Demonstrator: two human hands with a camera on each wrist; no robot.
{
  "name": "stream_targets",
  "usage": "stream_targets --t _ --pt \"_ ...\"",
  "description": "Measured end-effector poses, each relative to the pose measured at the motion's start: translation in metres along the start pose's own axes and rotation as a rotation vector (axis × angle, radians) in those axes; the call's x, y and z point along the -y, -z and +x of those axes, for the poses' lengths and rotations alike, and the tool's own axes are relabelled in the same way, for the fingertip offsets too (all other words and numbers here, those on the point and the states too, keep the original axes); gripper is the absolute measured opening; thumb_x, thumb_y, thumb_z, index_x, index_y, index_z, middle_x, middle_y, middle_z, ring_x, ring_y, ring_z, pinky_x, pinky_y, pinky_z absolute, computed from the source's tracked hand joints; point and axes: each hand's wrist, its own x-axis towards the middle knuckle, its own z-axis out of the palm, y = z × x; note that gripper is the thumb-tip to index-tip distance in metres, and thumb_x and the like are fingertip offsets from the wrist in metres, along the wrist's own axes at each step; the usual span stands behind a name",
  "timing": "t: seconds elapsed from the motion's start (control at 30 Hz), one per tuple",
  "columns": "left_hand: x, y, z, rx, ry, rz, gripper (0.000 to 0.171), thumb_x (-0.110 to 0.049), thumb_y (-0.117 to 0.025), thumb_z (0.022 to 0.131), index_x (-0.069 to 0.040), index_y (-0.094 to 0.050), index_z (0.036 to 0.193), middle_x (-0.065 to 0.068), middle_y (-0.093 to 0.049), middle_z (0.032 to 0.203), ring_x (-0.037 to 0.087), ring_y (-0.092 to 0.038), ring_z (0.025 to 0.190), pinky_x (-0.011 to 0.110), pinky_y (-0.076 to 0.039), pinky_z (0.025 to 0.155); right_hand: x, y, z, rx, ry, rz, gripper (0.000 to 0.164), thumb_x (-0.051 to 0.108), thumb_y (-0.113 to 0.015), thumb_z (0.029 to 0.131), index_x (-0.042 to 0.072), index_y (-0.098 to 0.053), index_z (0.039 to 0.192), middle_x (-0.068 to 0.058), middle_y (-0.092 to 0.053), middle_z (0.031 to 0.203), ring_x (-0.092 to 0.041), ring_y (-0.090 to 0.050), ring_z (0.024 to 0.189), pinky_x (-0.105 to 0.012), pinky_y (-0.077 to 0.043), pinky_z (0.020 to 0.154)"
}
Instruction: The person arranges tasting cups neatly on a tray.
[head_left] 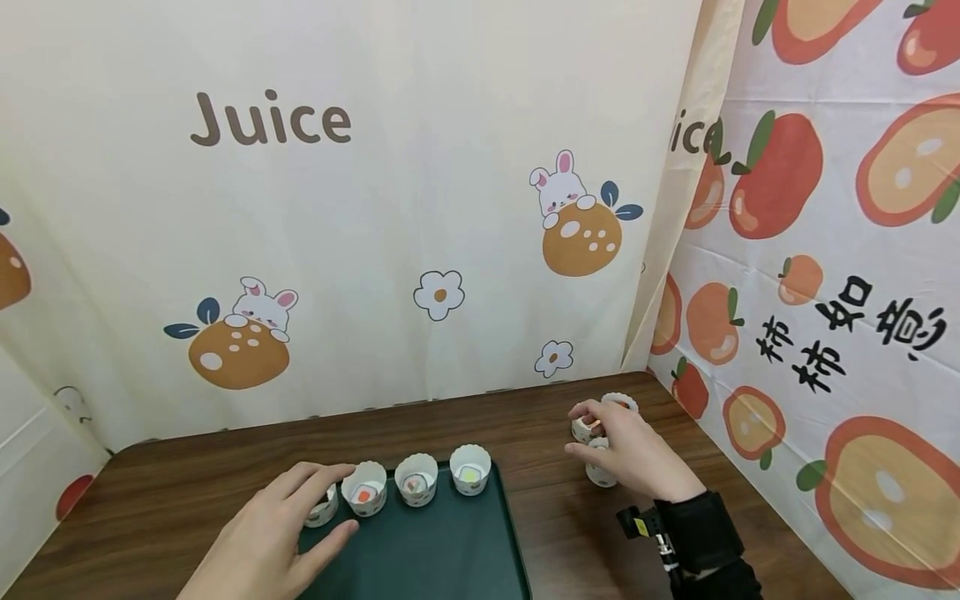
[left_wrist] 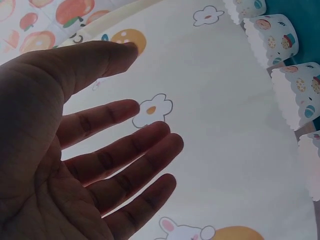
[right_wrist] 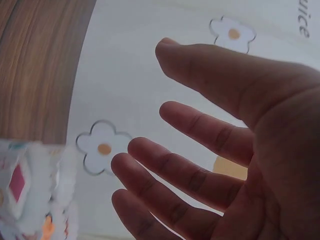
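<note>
In the head view, several scalloped white paper cups stand in a row along the far side of a dark green tray (head_left: 420, 554). One cup (head_left: 364, 510) has an orange patch inside, another cup (head_left: 470, 486) a yellow-green one. My left hand (head_left: 277, 529) hovers by the row's left end, thumb and fingers spread, partly hiding the leftmost cup (head_left: 321, 512). Over on the right, my right hand (head_left: 641, 454) reaches above a small group of cups, including a near cup (head_left: 601, 476) and a back cup (head_left: 621, 401). Both wrist views show spread fingers with nothing between them.
The tray lies on a brown wooden table (head_left: 555, 517). A cream curtain (head_left: 450, 192) printed with rabbits hangs behind it. Along the right side hangs a cloth (head_left: 885, 367) with a persimmon print.
</note>
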Motion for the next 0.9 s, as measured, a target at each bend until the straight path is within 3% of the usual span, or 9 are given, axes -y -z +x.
stream_targets --t 0.13,0.4,0.6,0.77,0.9 --pt "-0.001 0.001 0.001 -0.036 -0.020 0.007 0.056 -0.037 -0.095 0.079 -0.027 -0.073 0.129 -0.014 -0.070 0.115 0.007 -0.066 0.093 0.031 -0.060 0.073 -0.012 0.003 0.000 0.005 -0.035 0.017 0.040 0.032 -0.080 0.097 0.013 -0.070 0.131 -0.009 -0.069 0.128 -0.034 -0.071 0.117 -0.048 -0.062 0.090" --pt "-0.002 0.000 0.001 -0.005 0.001 0.008 0.055 -0.038 -0.095 0.080 -0.028 -0.073 0.129 -0.014 -0.070 0.115 0.003 -0.062 0.090 0.029 -0.059 0.071 -0.030 0.008 0.001 0.028 -0.095 -0.039 0.039 0.031 -0.083 0.093 0.011 -0.070 0.125 -0.011 -0.073 0.119 -0.031 -0.069 0.108 -0.047 -0.058 0.084" --pt "0.000 0.001 0.000 -0.081 -0.051 0.012 0.054 -0.033 -0.097 0.076 -0.030 -0.075 0.125 -0.016 -0.071 0.113 0.003 -0.064 0.086 0.032 -0.058 0.070 -0.036 0.003 0.004 0.072 -0.124 -0.050 0.040 0.027 -0.087 0.090 0.009 -0.070 0.121 -0.010 -0.072 0.110 -0.026 -0.067 0.099 -0.044 -0.055 0.079" --pt "0.000 -0.001 0.001 -0.102 -0.073 0.009 0.055 -0.032 -0.098 0.074 -0.030 -0.075 0.123 -0.017 -0.071 0.112 0.001 -0.064 0.085 0.032 -0.058 0.070 -0.042 -0.002 0.006 0.087 -0.166 -0.068 0.040 0.025 -0.089 0.088 0.010 -0.070 0.119 -0.009 -0.065 0.102 -0.022 -0.057 0.086 -0.038 -0.047 0.072" --pt "-0.001 -0.003 0.003 -0.124 -0.092 0.002 0.056 -0.030 -0.099 0.073 -0.030 -0.075 0.123 -0.017 -0.071 0.112 0.000 -0.064 0.085 0.032 -0.058 0.069 -0.046 -0.003 0.006 0.088 -0.173 -0.091 0.040 0.025 -0.090 0.087 0.010 -0.071 0.118 -0.008 -0.066 0.102 -0.022 -0.058 0.088 -0.039 -0.049 0.074"
